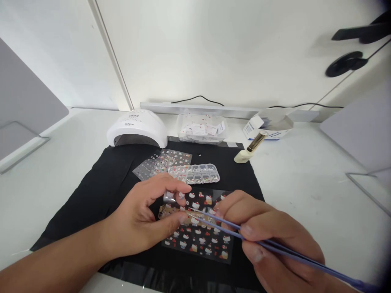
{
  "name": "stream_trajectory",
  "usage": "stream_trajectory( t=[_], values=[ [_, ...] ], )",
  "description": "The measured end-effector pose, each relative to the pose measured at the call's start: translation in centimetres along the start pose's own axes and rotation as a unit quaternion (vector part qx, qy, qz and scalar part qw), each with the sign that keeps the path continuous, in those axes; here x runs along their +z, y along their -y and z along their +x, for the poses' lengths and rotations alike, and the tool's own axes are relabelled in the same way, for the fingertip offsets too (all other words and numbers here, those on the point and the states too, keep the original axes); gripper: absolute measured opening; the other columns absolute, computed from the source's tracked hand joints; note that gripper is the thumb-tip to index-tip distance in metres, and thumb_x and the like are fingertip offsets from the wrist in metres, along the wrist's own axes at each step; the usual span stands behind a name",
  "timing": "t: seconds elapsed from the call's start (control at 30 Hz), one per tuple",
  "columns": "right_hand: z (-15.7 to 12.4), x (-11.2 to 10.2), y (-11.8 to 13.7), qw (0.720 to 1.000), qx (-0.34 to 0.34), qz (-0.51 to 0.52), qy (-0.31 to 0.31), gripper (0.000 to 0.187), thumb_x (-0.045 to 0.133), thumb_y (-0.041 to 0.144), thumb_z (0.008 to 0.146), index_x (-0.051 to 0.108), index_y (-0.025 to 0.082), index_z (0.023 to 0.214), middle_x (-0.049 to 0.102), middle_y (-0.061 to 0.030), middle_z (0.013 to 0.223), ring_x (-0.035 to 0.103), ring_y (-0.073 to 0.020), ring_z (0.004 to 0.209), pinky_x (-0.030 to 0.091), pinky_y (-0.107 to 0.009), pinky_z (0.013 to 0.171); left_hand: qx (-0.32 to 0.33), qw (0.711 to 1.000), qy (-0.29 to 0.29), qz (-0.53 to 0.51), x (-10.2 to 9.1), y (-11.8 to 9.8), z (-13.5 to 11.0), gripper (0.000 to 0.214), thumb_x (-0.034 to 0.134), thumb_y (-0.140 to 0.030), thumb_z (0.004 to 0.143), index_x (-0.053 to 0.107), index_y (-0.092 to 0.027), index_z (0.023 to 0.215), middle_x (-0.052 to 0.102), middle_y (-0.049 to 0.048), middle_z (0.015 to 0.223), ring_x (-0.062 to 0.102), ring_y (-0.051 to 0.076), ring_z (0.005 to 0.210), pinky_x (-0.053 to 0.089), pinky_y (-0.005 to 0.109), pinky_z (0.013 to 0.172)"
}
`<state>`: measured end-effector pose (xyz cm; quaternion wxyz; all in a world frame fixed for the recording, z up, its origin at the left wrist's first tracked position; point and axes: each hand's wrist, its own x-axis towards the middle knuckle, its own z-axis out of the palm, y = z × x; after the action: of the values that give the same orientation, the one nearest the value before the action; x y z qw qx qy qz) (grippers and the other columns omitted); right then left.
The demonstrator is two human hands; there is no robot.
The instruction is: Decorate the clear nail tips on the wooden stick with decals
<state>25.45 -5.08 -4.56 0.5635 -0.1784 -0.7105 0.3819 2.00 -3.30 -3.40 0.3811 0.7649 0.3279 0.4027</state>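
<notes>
My left hand [149, 207] curves around the left side of a clear sticker sheet [203, 246] printed with small white-and-red cat figures. Its thumb presses at the sheet, with the index finger raised above. Between the fingers of my right hand [262, 228] is a pair of blue tweezers [232, 230]. Their tips meet the sheet beside my left thumb, slightly apart; whether a sticker is between them is too small to tell. A brownish strip [171, 211] runs across the sheet's middle, partly hidden by my left thumb.
Beyond my hands, a clear compartment case [201, 173] of small gems and more sticker sheets [161, 162] lie on a black mat [100, 191]. Behind stand a white nail lamp [137, 128], a clear tub [201, 129], a polish bottle [249, 150] and an opened box [270, 126].
</notes>
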Motion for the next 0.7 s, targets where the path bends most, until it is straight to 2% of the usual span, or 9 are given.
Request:
stream_trajectory(
  t=[0.3, 0.7],
  values=[
    [-0.5, 0.2, 0.2, 0.999, 0.028, -0.007, -0.028, 0.027, 0.052, 0.013, 0.089, 0.066, 0.027, 0.107, 0.063, -0.0066, 0.083, 0.060, -0.0220, 0.071, 0.054, -0.044, 0.066, 0.012, 1.000, -0.009, -0.003, 0.2, -0.3, 0.1, 0.029, 0.070, -0.010, 0.084, 0.067, -0.020, 0.111, 0.065, 0.0020, 0.085, 0.061, 0.015, 0.079, 0.050, 0.029, 0.077],
    [-0.9, 0.7, 0.8, 0.996, 0.061, 0.017, -0.061, 0.018, 0.056, 0.021, 0.091, 0.068, 0.028, 0.102, 0.061, -0.0056, 0.078, 0.059, -0.0215, 0.068, 0.053, -0.044, 0.067, 0.013, 0.999, 0.032, -0.024, 0.2, -1.2, -0.2, 0.035, 0.068, -0.005, 0.084, 0.065, -0.023, 0.114, 0.064, 0.0004, 0.083, 0.061, 0.011, 0.072, 0.049, 0.023, 0.067]
  ],
)
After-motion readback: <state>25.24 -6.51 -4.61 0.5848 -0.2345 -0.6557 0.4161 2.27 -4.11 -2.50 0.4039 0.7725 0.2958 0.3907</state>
